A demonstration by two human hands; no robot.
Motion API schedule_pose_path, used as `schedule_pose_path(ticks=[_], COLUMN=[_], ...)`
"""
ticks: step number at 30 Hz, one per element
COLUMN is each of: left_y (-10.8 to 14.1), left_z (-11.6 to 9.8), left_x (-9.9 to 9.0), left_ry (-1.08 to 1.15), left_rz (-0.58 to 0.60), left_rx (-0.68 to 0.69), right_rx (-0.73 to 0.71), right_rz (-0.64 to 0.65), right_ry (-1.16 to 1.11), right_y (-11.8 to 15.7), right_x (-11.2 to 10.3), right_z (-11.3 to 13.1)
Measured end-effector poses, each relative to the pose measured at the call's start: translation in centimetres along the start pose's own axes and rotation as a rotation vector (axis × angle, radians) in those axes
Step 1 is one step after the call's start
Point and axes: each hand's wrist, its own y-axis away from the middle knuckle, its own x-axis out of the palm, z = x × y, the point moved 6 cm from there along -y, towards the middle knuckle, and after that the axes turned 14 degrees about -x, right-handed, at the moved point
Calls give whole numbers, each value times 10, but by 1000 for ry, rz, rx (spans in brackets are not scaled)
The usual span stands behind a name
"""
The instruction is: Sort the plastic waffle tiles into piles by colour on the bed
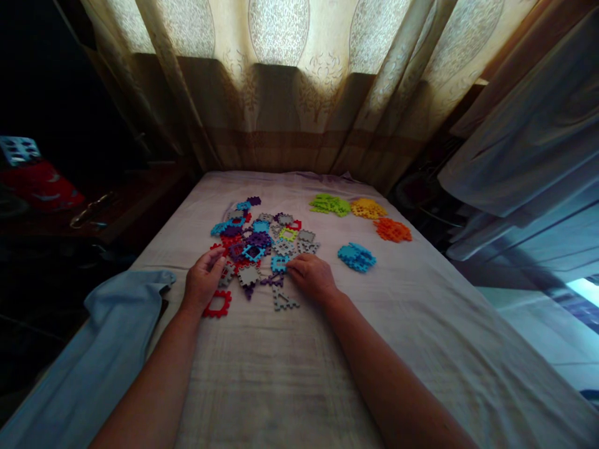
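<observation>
1. While the right hand [311, 274] is pinching, as far as shows, the right edge of a blue window piece [279, 264], that piece is lying at the near side of the mixed pile [259, 240] on the bedsheet [262, 380].
2. The left hand [204, 278] is hanging at the pile's left edge, fingers curved; whether they are gripping anything, I cannot tell.
3. The blue window piece is looking light, stiff and plastic, probably slightly slick.
4. Its toothed rim is offering the surest hold; the thin window bars are seeming weaker.
</observation>
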Motion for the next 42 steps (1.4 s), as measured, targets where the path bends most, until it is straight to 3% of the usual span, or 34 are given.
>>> schedule_pose_path(ticks=[4, 13, 21, 26, 31, 35, 42], left_y=[1, 2, 4, 3, 3, 3, 2], left_z=[-2, -4, -5, -4, -4, -5, -3], left_x=[-1, 0, 0, 0, 0, 0, 0], left_ry=[-29, -75, -85, -69, -68, -71, -84], left_rz=[7, 7, 10, 2, 17, 10, -10], left_rx=[10, 10, 3, -8, -10, -2, 5], right_rx=[-11, -38, -40, 9, 295, 449, 501], right_rz=[-36, 51, -117, -287, -513, -481, -373], right_ry=[-5, 73, -108, -301, -5, 170, 269], right_y=[0, -3, -2, 2, 35, 60, 67], right_x=[-2, -1, -5, -34, -72, -74, -63], right_z=[-2, 12, 2, -27, -87, -115, -123])
